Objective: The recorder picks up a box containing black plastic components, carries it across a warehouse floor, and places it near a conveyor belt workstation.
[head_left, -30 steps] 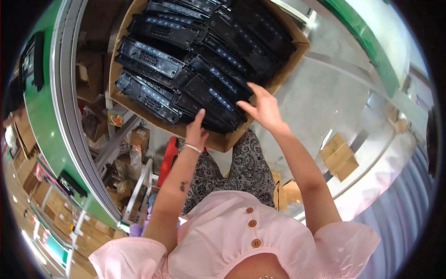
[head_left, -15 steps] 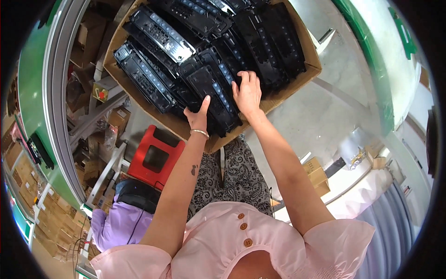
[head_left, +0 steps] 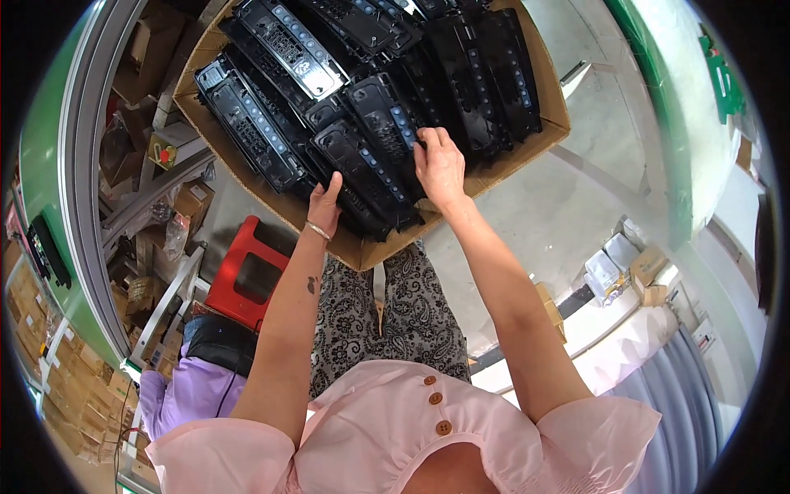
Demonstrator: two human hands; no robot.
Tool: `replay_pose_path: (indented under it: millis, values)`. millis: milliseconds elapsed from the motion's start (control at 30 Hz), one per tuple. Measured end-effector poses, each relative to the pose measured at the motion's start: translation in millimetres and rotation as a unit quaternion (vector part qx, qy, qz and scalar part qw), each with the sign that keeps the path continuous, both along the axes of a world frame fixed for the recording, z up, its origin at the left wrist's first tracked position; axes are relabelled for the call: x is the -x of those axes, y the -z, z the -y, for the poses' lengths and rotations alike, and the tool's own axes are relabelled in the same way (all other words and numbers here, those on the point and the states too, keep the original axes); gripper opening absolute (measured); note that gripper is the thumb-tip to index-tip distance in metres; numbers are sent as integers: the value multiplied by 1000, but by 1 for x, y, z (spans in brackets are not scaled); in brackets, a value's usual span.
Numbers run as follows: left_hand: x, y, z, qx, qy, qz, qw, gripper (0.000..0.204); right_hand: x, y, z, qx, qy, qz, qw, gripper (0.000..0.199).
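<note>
A cardboard box (head_left: 550,132) holds several long black plastic panels, each with a row of round bluish buttons. My left hand (head_left: 324,211) reaches in at the box's near left side, next to a black panel (head_left: 350,156). Its thumb stands up, away from the other fingers, which are mostly hidden among the panels. Farther right, my right hand (head_left: 442,169) has its fingers curled over the edge of another black panel (head_left: 384,111). More panels (head_left: 267,123) lean in rows at the left, and others (head_left: 510,78) stand at the right.
A red plastic stool (head_left: 247,276) is on the floor to the left, with a person in purple (head_left: 193,387) below it. A grey metal frame post (head_left: 78,165) rises at the left, and cartons (head_left: 82,387) are stacked beyond. White plastic trays (head_left: 609,263) lie at the right.
My left hand has shifted left and a little nearer, off the panel's side. My right hand stays at about the same panel. The view has moved slightly, so the stool sits farther left.
</note>
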State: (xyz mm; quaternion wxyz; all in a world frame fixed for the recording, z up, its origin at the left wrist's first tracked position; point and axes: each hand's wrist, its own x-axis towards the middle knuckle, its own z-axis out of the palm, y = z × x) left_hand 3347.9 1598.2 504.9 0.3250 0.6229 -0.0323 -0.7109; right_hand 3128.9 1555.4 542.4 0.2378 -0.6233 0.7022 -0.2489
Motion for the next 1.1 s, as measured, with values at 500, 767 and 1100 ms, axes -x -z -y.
replay_pose_path:
  millis: [500, 767, 1100]
  values:
    - [31, -17, 19, 164, 3, 99, 981, 56, -9, 13, 14, -31, 113, -94, 989, 42]
    - [24, -7, 15, 126, -57, 54, 989, 49, -36, -26, 2, 48, 43, 37, 997, 35]
    - [5, -2, 3, 196, 61, 32, 978, 51, -60, -23, 12, -24, 70, 104, 992, 19]
